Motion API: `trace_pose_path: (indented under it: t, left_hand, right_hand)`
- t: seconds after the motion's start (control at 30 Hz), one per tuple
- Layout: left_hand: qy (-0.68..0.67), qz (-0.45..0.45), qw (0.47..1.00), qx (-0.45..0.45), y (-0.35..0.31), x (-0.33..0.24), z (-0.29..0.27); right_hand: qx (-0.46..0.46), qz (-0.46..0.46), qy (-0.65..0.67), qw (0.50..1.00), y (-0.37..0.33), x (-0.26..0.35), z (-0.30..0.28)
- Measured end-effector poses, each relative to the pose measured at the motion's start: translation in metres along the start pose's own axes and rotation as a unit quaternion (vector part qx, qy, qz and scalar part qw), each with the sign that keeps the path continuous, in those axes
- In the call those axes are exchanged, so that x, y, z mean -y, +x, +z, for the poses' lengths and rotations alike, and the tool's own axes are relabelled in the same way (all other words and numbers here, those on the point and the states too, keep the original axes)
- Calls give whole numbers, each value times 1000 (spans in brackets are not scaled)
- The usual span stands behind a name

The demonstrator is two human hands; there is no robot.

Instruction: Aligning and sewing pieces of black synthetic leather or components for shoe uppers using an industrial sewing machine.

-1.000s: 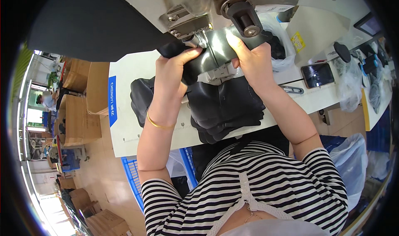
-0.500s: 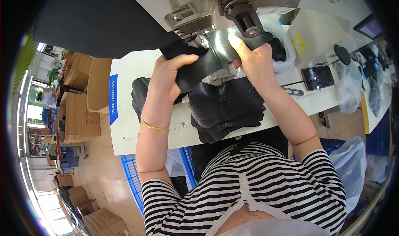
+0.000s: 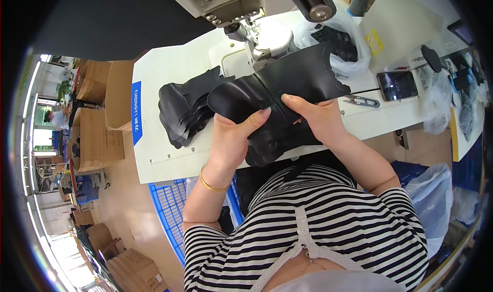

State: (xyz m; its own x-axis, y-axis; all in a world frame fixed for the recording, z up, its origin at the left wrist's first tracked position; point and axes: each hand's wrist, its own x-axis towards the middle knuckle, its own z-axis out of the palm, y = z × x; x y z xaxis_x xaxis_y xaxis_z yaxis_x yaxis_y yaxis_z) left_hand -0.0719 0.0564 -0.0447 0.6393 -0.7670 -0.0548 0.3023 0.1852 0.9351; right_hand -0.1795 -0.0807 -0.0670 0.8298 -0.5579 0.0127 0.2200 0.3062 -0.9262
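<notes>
A black leather-like piece (image 3: 305,76) with a seam across its middle is stretched between my hands, just in front of the sewing machine (image 3: 237,27). My left hand (image 3: 232,137) grips its near edge left of the seam, thumb on top. On the other side of the seam, my right hand (image 3: 319,118) holds the same edge, thumb pressed on the surface. Both sets of fingers are mostly hidden under the piece. A pile of similar black pieces (image 3: 177,109) lies to the left. More black pieces (image 3: 264,154) lie under my hands at the table edge.
Thread snips (image 3: 362,102) and a phone (image 3: 397,85) rest on the white table (image 3: 174,171) at the right. A clear plastic bag (image 3: 354,61) of black pieces stands behind. Blue crates (image 3: 172,202) sit below the table; cardboard boxes (image 3: 97,133) stand at the left.
Both hands have drawn the black piece away from the machine's needle area, toward me. The machine bed and the left pile now show more fully.
</notes>
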Motion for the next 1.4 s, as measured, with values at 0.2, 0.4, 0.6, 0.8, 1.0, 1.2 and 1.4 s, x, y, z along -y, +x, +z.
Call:
trace_pose_path:
  t: [0.2,0.4,0.6,0.8,1.0,1.2,1.4]
  left_hand:
    - [-168,-65,982,-63,-4,7,11]
    - [-117,-13,992,-53,-3,12,14]
    - [-105,-23,993,-41,-2,10,7]
    - [-112,-39,992,-47,-2,8,6]
    - [-81,-2,995,-51,-4,9,8]
    - [-187,-61,973,-125,-4,-4,11]
    - [-55,-19,997,-56,-4,-3,10]
  right_hand:
    - [2,-45,38,998,-8,-10,4]
    - [2,-87,19,996,-11,-15,3]
    - [7,-84,22,996,-13,-19,3]
    - [8,-89,8,996,-14,-20,3]
    - [-7,-62,36,997,-16,-16,10]
    - [-3,-66,44,997,-18,-11,13]
    - [1,-64,34,997,-19,-11,11]
